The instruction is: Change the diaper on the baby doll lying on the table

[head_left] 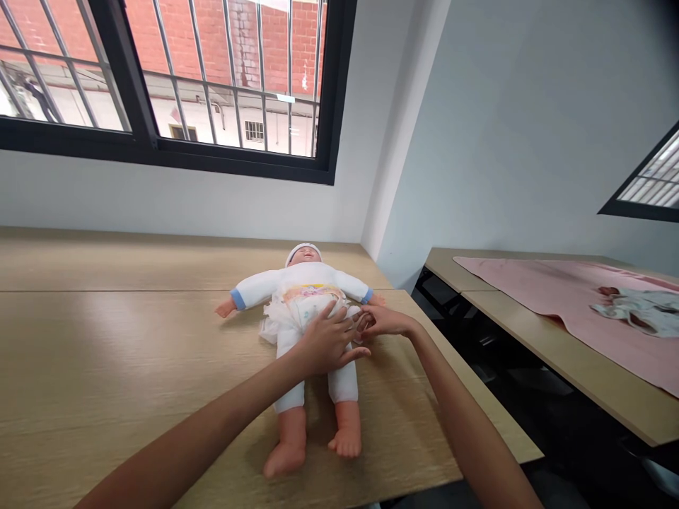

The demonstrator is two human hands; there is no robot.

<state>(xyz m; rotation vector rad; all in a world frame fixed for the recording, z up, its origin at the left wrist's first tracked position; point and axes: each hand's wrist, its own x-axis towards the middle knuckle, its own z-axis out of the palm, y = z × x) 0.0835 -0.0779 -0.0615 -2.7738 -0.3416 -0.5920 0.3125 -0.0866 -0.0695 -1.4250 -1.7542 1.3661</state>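
A baby doll (302, 283) in a white suit with blue cuffs lies on its back on a wooden table (106, 339), head toward the window, bare feet toward me. A white diaper (310, 304) wraps its waist. My left hand (326, 343) lies flat on the doll's hip and diaper, fingers stretched out. My right hand (382, 322) is at the doll's right side, fingers curled and pinching the diaper's side edge.
The table's right edge drops to a dark gap (477, 339). Beyond the gap stands a second table (583, 367) with a pink cloth (530, 283) and another doll (636, 307). A barred window (212, 71) sits above the back wall.
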